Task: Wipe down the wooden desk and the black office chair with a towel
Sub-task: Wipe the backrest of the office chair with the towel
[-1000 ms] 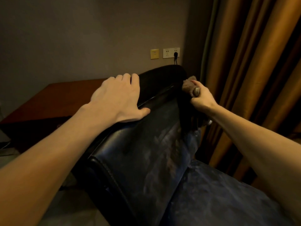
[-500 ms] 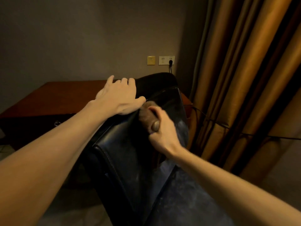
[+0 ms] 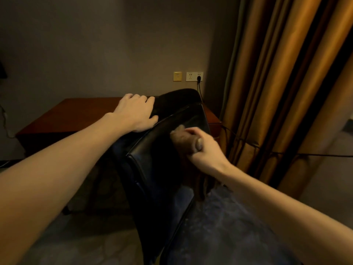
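Right hand (image 3: 205,150): fingers curled tight round a bunched brown towel (image 3: 181,138), pressing it on the near face of the black office chair (image 3: 162,165).
Towel handling: likely soft, light, crushable; best held wadded in the fist.
Chair handling: smooth, probably slippery, may swivel; steady it by the top edge.
Left hand (image 3: 136,113): fingers hooked over that top edge.
Table (image 3: 76,113): wooden, behind the chair.
Writing: none legible.

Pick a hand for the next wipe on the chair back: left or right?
Right, probably. The right hand grips the towel against the chair back; the left hand grips its top edge, holding no towel.
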The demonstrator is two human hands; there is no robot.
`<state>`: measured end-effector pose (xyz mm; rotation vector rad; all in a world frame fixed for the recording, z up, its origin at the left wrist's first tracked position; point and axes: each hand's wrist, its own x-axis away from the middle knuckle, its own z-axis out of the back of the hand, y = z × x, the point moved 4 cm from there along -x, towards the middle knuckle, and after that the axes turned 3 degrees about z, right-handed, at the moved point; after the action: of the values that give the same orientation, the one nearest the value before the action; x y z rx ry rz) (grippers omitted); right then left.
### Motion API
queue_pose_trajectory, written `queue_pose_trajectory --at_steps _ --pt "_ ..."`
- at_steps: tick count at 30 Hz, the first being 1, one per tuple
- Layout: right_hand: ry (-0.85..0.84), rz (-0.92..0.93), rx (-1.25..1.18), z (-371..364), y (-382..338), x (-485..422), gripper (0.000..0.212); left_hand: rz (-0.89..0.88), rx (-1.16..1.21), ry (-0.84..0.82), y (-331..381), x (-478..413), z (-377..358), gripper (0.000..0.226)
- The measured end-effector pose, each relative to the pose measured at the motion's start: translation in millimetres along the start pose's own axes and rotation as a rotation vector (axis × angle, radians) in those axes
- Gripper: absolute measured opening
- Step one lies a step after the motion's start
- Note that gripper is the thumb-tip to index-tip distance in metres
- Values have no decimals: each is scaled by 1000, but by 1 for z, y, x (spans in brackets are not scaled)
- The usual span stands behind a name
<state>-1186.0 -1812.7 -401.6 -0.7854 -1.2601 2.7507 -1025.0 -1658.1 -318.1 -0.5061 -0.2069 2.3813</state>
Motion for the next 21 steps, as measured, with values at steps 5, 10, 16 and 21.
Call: queue_pose_trajectory --at_steps 5,10,16,21 --pt "173 -159 18 30 30 -12 59 71 29 20 0 8 2 70" --pt "300 -223 -1 44 71 -38 67 190 148 -142 -6 -9 -11 77" --pt "256 -303 100 49 129 -79 95 129 220 -175 -12 -42 -26 76" --pt "330 -363 188 47 159 -102 91 47 150 -106 -4 -75 -36 82"
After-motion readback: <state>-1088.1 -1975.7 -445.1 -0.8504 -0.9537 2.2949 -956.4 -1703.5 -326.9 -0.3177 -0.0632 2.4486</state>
